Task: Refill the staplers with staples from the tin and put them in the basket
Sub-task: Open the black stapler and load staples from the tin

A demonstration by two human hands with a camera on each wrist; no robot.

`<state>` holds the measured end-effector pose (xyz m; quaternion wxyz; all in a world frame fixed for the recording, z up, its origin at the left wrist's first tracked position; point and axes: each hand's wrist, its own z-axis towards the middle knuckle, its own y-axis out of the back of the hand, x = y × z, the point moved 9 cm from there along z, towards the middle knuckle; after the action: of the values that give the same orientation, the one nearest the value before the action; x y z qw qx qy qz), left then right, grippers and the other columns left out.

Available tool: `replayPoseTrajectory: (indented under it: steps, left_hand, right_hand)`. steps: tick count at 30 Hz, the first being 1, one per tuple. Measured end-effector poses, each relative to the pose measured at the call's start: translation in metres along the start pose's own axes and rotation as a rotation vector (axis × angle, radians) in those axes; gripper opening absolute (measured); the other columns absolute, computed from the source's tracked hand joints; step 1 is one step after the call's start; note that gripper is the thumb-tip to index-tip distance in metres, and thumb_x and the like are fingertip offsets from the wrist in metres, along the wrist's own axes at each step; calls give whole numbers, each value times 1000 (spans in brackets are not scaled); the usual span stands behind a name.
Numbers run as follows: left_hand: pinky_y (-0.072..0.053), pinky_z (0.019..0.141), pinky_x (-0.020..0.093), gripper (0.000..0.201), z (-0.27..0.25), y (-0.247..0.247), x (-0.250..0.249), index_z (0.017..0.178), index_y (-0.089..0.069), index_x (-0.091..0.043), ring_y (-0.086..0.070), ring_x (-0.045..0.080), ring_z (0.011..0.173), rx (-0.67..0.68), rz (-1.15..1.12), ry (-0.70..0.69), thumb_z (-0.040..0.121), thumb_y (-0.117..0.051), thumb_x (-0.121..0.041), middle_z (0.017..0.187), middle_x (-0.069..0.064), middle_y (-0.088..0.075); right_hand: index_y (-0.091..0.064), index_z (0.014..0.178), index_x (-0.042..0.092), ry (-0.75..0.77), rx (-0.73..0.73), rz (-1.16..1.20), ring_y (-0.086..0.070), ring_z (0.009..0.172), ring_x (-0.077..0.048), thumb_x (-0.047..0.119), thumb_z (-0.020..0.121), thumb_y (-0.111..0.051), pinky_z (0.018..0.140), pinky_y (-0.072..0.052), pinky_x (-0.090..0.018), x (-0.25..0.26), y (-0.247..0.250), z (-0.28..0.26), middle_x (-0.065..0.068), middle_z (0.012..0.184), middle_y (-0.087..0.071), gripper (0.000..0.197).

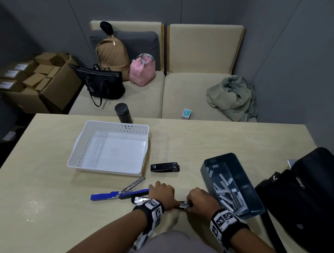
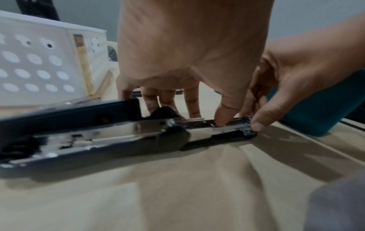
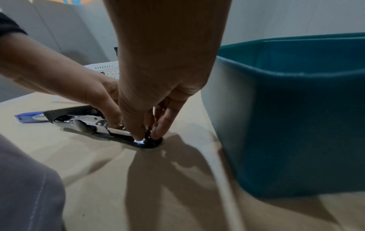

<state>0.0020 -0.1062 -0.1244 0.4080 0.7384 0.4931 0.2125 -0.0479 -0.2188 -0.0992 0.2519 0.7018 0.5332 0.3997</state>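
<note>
White basket [image 1: 77, 150] holds nothing yet, so we have barely begun. Both our hands pinch the opened black stapler [image 2: 118, 137] on the bench [image 1: 43, 178]: left hand [image 1: 161, 192] steadying, right hand [image 1: 202, 200] at its tip. Staples wait in the tin [image 1: 255, 198]; two other staplers remain.

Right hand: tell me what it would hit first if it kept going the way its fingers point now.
The right hand points down, fingertips already pinching the front end of the opened black stapler lying on the table. Going on, it would meet that stapler at once, then the table beneath.
</note>
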Motion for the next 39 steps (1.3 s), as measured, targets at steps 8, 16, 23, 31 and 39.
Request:
replayPoseTrajectory:
  steps: [8,16,23,31,39]
  left_hand:
    - [-30,95,57,34,-14,-7,19,98,-59,-32,-47,27,111,-21,-33,-26,78,-48,-57,112,1,-57]
    - [-27,91,47,29,-19,-10,20,111,-51,-39,-43,23,108,-168,-15,-230,89,-38,-53,109,-1,-51]
    - [-25,98,48,27,-23,-7,16,112,-52,-40,-40,19,111,-198,-102,-244,88,-45,-50,109,-5,-52]
    - [-48,78,38,19,-17,-5,-8,92,-61,-14,-56,26,92,-126,-262,-322,87,-55,-32,97,7,-62]
    - [-42,86,41,57,-11,-17,-8,99,-61,-19,-51,27,103,-156,-95,-156,82,-45,-72,106,5,-58]
  right_hand:
    - [-73,91,13,9,-16,-36,-66,88,-29,26,83,-64,73,-53,-33,5,5,-4,-11,98,-67,18]
    - [-70,100,7,-13,-16,-75,-65,92,-34,19,86,-64,76,-51,-34,23,4,-1,-16,101,-66,19]
    - [-69,99,6,19,-37,-91,-63,93,-33,23,87,-62,76,-50,-36,23,3,-2,-15,104,-64,22]
    - [-67,93,5,10,-66,-91,-63,89,-34,22,89,-57,70,-48,-36,20,0,-9,-16,99,-62,20]
    - [-68,92,10,-18,-110,17,-62,91,-30,32,87,-63,70,-47,-33,0,-3,-19,-10,101,-61,23]
